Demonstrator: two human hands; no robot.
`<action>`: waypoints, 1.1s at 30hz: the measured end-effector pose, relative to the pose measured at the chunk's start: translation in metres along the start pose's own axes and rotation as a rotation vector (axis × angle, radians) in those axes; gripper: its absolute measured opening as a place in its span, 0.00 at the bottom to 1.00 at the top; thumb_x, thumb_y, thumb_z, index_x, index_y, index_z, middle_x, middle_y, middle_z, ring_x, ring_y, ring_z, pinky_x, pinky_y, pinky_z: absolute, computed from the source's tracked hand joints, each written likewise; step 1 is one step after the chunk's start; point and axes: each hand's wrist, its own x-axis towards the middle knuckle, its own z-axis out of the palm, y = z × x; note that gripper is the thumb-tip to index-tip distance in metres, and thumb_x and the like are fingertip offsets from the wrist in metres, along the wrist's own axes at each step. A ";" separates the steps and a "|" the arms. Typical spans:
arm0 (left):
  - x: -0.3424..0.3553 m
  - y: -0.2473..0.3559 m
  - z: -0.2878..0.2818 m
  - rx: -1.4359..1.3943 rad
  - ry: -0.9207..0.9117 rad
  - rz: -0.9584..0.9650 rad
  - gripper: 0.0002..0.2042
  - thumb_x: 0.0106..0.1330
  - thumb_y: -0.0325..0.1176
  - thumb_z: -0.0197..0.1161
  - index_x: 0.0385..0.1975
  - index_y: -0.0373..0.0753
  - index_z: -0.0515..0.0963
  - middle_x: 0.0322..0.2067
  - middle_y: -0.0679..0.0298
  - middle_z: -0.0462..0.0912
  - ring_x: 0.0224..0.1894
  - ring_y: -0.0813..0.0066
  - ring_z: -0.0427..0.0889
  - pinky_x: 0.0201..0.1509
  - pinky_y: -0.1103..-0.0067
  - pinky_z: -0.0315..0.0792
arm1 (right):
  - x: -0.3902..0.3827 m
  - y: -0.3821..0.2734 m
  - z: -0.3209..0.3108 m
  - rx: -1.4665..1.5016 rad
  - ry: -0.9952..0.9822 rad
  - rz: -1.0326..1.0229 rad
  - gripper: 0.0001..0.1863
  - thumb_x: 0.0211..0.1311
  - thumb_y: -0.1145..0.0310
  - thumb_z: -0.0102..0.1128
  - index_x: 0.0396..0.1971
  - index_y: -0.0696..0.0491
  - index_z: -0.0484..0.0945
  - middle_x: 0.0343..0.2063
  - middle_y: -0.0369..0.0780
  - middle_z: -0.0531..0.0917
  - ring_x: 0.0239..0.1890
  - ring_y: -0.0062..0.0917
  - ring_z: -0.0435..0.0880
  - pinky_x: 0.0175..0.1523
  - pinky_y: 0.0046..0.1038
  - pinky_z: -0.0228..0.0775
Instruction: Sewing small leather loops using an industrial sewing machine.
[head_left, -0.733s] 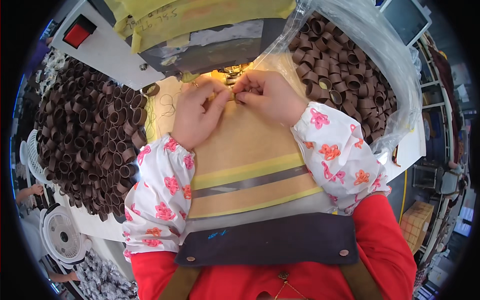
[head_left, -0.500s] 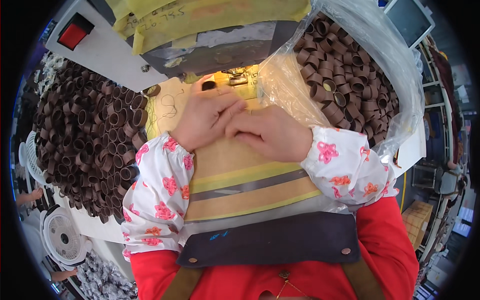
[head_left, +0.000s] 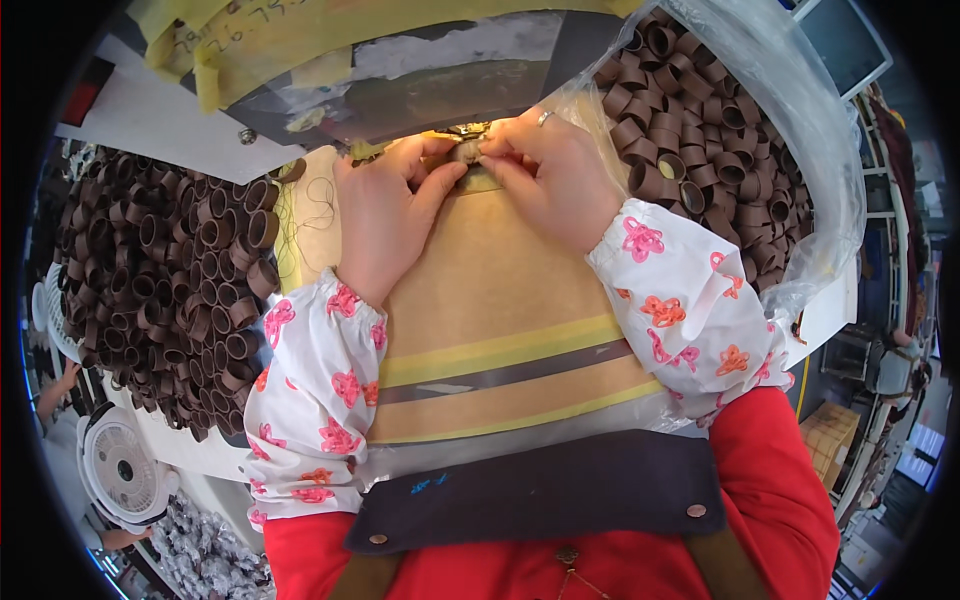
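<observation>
My left hand [head_left: 390, 205] and my right hand [head_left: 558, 175] meet at the lit metal parts under the head of a sewing machine [head_left: 430, 100]. Thumbs and fingertips of both pinch a small grey-brown band [head_left: 467, 151], mostly covered by the fingers. It sits right in front of the metal parts, over the tan work surface [head_left: 480, 260]. A heap of brown fabric rings [head_left: 165, 270] lies to the left of my left hand. More brown rings [head_left: 690, 120] fill a clear plastic bag [head_left: 835, 200] to the right.
Loose dark thread [head_left: 318, 205] trails over the surface beside my left wrist. The machine's taped housing hangs low over my fingertips. A white fan [head_left: 125, 468] and a pile of silvery-grey pieces [head_left: 205, 540] stand at lower left. A screen [head_left: 840, 45] is at upper right.
My hands have moved apart from their overlapped position and forward to the lit metal parts, where both now pinch the band. The view has shifted slightly.
</observation>
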 end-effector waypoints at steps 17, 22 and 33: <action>0.012 -0.004 0.008 -0.069 0.033 -0.063 0.12 0.52 0.38 0.64 0.29 0.35 0.80 0.14 0.64 0.78 0.16 0.76 0.74 0.22 0.80 0.66 | 0.006 0.007 0.003 -0.101 0.053 -0.025 0.04 0.48 0.74 0.60 0.25 0.57 0.78 0.15 0.41 0.72 0.17 0.28 0.71 0.23 0.26 0.61; 0.012 -0.003 0.005 -0.060 -0.003 -0.076 0.12 0.53 0.36 0.64 0.29 0.33 0.78 0.14 0.65 0.77 0.16 0.84 0.72 0.22 0.83 0.64 | 0.007 0.004 0.000 -0.102 0.026 -0.021 0.04 0.48 0.74 0.58 0.24 0.58 0.76 0.18 0.43 0.73 0.21 0.33 0.73 0.26 0.30 0.63; 0.010 -0.007 0.008 -0.132 0.027 -0.053 0.11 0.54 0.35 0.63 0.29 0.33 0.77 0.12 0.67 0.75 0.15 0.86 0.68 0.20 0.84 0.62 | 0.011 0.001 -0.002 -0.157 -0.041 0.018 0.02 0.46 0.76 0.54 0.21 0.59 0.72 0.23 0.45 0.75 0.28 0.40 0.76 0.33 0.35 0.68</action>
